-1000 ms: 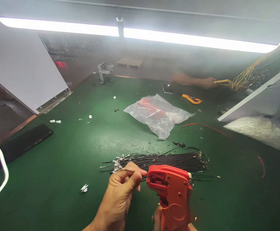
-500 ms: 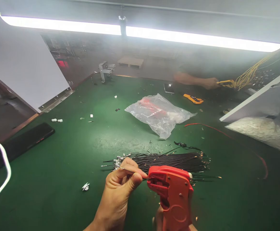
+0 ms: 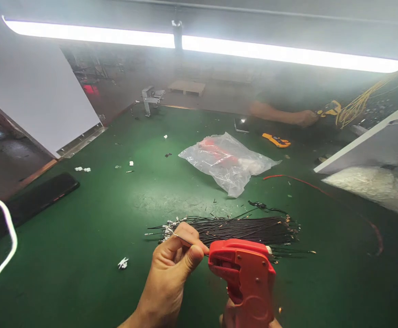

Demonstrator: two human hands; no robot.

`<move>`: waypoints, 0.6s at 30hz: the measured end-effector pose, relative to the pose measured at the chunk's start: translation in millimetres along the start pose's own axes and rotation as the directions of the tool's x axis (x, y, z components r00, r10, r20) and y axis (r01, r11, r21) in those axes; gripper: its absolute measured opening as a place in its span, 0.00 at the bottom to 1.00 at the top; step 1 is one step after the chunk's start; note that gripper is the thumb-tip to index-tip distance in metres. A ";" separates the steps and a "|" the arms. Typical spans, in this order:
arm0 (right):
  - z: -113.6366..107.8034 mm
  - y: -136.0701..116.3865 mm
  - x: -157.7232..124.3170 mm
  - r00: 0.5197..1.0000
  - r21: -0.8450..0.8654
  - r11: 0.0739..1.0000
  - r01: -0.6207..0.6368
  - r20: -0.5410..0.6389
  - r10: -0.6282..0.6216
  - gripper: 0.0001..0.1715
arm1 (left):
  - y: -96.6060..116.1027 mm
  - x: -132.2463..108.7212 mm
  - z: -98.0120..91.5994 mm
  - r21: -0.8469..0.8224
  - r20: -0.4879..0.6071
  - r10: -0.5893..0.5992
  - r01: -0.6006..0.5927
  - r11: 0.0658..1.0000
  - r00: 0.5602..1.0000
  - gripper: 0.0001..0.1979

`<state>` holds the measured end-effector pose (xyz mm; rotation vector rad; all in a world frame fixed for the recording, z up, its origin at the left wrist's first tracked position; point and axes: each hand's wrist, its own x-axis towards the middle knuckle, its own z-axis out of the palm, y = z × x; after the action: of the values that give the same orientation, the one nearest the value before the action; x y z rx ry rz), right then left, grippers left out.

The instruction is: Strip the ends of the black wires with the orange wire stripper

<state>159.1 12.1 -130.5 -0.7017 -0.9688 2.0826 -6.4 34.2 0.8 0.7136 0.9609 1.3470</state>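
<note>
- The person's left hand [image 3: 170, 273] is clamped on a thin black wire [image 3: 182, 239], which is pinched between the thumb and the fingers; a metal tip of this wire sticks out toward the left edge of the table [image 3: 83, 255].
- The right hand [image 3: 230, 313] is wrapped around the handle of a red tool [image 3: 255, 284], which hides most of this hand from me.
- The two hands are near to each other, and the left fingertips are just beside the mouth of the red tool; how deep the wire goes inside, I cannot tell.
- Behind the hands, on the person's side of the table, lies a bundle of black wires [image 3: 243, 229], with metal tips at its left end and coppery ends at its right.
- Between this bundle and the far edge I see a clear plastic bag [image 3: 232, 182], with something red inside.
- Closer to the far edge, toward the far right corner, lie an orange tool [image 3: 276, 140] and a phone [image 3: 242, 125].
- There a co-worker's hand [image 3: 306, 119] is near a yellow tool [image 3: 330, 108] and some yellow wires [image 3: 358, 107].
- At the far left corner stands a grey metal device [image 3: 147, 101].
</note>
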 end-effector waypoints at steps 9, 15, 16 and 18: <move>24.6 -31.3 14.2 0.998 -0.041 0.999 -0.012 -0.054 0.010 0.15 | 2.8 -3.6 5.5 0.147 -0.069 0.149 -0.138 0.980 0.986 0.16; 24.9 -40.6 10.5 0.986 -0.024 1.000 0.010 -0.165 -0.014 0.20 | -1.3 -4.2 2.0 0.197 -0.032 0.155 -0.146 0.970 0.987 0.16; 23.8 -44.0 6.4 0.983 -0.019 1.000 0.007 -0.185 -0.010 0.22 | -0.7 -4.4 2.9 0.200 -0.035 0.146 -0.136 0.970 0.989 0.16; 22.8 -51.0 -7.4 0.976 -0.006 1.000 -0.007 -0.216 0.006 0.24 | 1.1 -4.5 5.0 0.204 -0.052 0.121 -0.108 0.973 0.991 0.17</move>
<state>166.6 20.1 -75.2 -0.9148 -0.8520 1.9613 -2.3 30.4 4.7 0.8950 1.1329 1.3929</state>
